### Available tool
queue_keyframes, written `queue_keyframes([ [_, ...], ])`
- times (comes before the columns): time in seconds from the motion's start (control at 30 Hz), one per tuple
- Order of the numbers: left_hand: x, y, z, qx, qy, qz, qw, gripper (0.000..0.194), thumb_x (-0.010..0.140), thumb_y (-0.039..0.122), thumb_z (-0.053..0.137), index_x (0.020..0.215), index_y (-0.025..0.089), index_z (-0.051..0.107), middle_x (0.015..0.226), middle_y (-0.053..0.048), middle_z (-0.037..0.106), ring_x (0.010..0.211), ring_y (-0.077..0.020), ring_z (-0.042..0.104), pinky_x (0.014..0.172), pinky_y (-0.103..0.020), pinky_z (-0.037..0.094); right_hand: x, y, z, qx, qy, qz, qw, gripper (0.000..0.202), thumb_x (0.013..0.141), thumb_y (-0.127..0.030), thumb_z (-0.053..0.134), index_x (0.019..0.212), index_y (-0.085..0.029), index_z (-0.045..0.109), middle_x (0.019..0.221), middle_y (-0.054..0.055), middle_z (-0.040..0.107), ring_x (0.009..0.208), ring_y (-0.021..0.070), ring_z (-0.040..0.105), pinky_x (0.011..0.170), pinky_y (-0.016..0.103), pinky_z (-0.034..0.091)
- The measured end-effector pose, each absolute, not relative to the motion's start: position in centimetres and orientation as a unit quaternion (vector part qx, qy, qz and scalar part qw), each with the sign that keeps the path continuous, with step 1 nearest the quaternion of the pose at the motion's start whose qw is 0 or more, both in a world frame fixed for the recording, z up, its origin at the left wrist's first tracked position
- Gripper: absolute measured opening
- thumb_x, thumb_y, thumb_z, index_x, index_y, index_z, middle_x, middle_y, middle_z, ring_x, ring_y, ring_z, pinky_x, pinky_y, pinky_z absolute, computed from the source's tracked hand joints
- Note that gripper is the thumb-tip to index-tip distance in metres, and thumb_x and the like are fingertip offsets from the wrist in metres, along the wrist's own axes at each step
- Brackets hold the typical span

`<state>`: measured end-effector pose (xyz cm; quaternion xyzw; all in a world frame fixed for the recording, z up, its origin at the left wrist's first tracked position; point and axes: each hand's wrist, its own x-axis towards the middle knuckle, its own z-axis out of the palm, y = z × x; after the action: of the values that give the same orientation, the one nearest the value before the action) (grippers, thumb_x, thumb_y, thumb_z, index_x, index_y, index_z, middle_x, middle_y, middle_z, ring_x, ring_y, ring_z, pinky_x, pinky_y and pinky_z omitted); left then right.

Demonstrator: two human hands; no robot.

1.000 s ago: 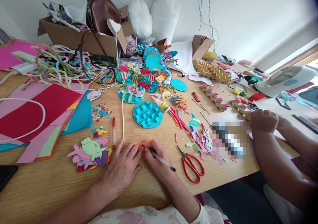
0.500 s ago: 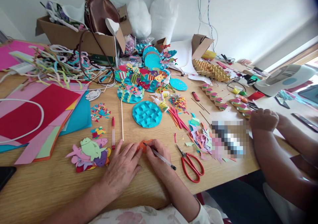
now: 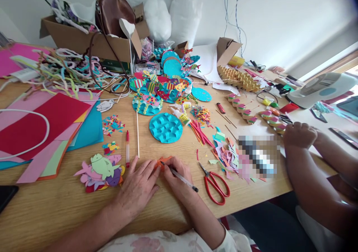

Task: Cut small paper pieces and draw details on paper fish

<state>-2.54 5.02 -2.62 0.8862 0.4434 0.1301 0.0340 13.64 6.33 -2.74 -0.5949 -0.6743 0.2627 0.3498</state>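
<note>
A small orange paper piece lies on the table, partly covered by my fingers. My left hand rests flat with its fingers spread, fingertips on the paper's left side. In my right hand is a black-capped clear pen, its tip at the paper. Left of my left hand lies a pile of cut paper fish, with a green one on top. A red pen and a wooden stick lie beyond my left hand. Red-handled scissors lie to the right of my right hand.
Coloured paper sheets are stacked at the left. A blue disc with raised scales lies ahead, decorated discs behind it. Paper scraps spread at the right, near another person's hands. A cardboard box stands at the back.
The camera view has shifted very slightly. Both my hands, the pen and the orange paper look nearly the same as before.
</note>
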Motion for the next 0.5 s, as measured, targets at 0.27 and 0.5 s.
queue_keyframes([
  [0.27, -2.56, 5.06, -2.47, 0.891, 0.439, 0.112, 0.026, 0.034, 0.088, 0.025, 0.045, 0.121, 0.017, 0.053, 0.124, -0.010, 0.058, 0.114, -0.0249, 0.049, 0.104, -0.055, 0.025, 13.79, 6.46, -2.97, -0.608, -0.649, 0.263, 0.375, 0.012, 0.078, -0.024, 0.049, 0.070, -0.020, 0.056, 0.056, -0.003, 0.057, 0.051, 0.0107, 0.052, 0.051, 0.021, 0.038],
  [0.5, -2.50, 5.02, -2.51, 0.887, 0.446, 0.118, 0.031, 0.033, 0.088, 0.026, 0.046, 0.119, 0.018, 0.055, 0.124, -0.010, 0.058, 0.115, -0.0248, 0.049, 0.104, -0.055, 0.025, 13.74, 6.55, -3.04, -0.614, -0.649, 0.261, 0.366, 0.013, 0.078, -0.024, 0.048, 0.071, -0.019, 0.058, 0.059, -0.002, 0.060, 0.053, 0.0118, 0.054, 0.053, 0.022, 0.039],
])
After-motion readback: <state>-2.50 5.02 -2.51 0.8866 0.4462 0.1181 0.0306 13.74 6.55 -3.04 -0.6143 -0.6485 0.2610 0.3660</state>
